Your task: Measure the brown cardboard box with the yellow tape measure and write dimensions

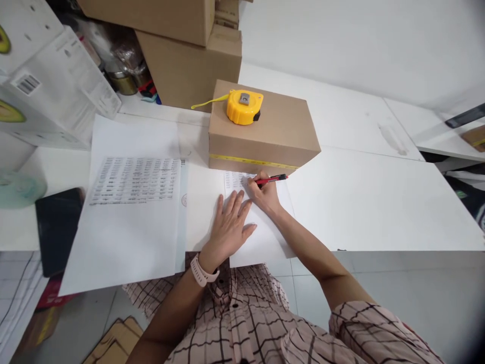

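Observation:
A red and black pen (271, 179) is gripped in my right hand (264, 193), its writing end down at a white sheet of paper (261, 241). Small handwritten lines show along the top left of that sheet, just in front of a cardboard box. My left hand (229, 222) lies flat with fingers spread, partly over the sheet's left edge. Left of it rests a larger paper (125, 237) bearing a block of several handwritten rows, on top of a pale blue sheet (182, 222). The exact pen tip is hidden by my fingers.
Behind the paper stands the brown cardboard box (280, 121) with a yellow tape measure (244, 107) on top. Bigger cartons (189, 63) are stacked behind it. At left are a dark tablet-like object (56, 227), a greenish translucent container (20, 189) and a white printed box (64, 86).

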`<state>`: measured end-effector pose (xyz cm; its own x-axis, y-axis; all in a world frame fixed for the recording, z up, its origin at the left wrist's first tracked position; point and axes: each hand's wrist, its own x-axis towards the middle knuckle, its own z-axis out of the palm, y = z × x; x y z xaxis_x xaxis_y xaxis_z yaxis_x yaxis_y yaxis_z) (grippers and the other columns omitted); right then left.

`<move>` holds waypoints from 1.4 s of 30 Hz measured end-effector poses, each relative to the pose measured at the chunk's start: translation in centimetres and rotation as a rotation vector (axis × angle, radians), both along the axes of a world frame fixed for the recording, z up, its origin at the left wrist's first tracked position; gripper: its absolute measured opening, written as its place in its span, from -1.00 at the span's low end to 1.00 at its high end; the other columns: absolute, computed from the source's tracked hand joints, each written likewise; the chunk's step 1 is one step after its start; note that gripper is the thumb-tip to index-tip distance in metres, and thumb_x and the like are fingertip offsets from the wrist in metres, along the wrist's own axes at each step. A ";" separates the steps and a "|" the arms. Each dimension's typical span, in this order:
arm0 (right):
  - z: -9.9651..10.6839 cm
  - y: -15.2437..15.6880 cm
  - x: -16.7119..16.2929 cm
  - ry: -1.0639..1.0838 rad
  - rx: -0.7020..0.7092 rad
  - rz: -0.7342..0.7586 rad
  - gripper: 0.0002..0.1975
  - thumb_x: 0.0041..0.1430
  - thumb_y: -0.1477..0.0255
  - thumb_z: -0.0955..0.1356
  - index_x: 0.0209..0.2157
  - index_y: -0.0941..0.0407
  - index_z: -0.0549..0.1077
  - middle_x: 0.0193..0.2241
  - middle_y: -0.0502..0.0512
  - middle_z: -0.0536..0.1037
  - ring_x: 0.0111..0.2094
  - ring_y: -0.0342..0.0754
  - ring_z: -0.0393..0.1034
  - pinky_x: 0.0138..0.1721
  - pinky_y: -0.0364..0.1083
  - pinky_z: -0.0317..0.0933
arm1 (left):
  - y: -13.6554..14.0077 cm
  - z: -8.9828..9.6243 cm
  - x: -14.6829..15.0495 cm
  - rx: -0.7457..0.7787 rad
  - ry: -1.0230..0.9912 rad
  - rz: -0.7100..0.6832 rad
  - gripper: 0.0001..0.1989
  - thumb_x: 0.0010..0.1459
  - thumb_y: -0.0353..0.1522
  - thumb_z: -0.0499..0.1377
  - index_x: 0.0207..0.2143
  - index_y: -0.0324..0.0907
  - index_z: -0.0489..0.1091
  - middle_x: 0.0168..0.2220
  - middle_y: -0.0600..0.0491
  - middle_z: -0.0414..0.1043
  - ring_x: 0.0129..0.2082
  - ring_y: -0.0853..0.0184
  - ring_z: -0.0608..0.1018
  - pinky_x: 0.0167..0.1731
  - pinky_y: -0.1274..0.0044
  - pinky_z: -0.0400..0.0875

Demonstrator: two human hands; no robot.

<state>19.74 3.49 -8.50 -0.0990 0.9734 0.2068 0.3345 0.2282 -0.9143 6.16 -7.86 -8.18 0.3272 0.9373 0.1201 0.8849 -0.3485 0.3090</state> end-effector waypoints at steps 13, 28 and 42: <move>0.2 0.0 -0.1 -0.016 -0.005 -0.008 -0.76 0.17 0.35 0.34 -0.52 0.05 0.22 -0.60 -0.09 0.24 -0.52 -0.16 0.10 -0.46 -0.10 0.06 | 0.1 0.7 0.0 -0.039 -0.003 -0.012 -0.38 0.36 -0.09 0.07 0.34 -0.23 0.15 0.46 -0.22 -0.03 0.48 -0.01 -0.01 0.41 -0.01 -0.21; -0.1 0.0 0.1 -0.036 0.016 0.008 -0.76 0.16 0.38 0.34 -0.51 0.04 0.19 -0.60 -0.11 0.21 -0.53 -0.17 0.09 -0.47 -0.10 0.04 | 0.1 0.5 -0.1 -0.030 -0.001 -0.014 -0.37 0.37 -0.08 0.06 0.34 -0.22 0.14 0.46 -0.21 -0.03 0.48 0.00 -0.03 0.42 0.01 -0.23; -0.1 0.1 0.0 -0.042 0.032 0.019 -0.76 0.19 0.36 0.34 -0.50 0.05 0.20 -0.58 -0.11 0.24 -0.53 -0.17 0.11 -0.46 -0.10 0.06 | 0.1 0.9 0.0 -0.042 -0.004 -0.012 -0.38 0.37 -0.09 0.05 0.34 -0.23 0.15 0.46 -0.22 -0.02 0.48 -0.01 -0.01 0.41 0.00 -0.21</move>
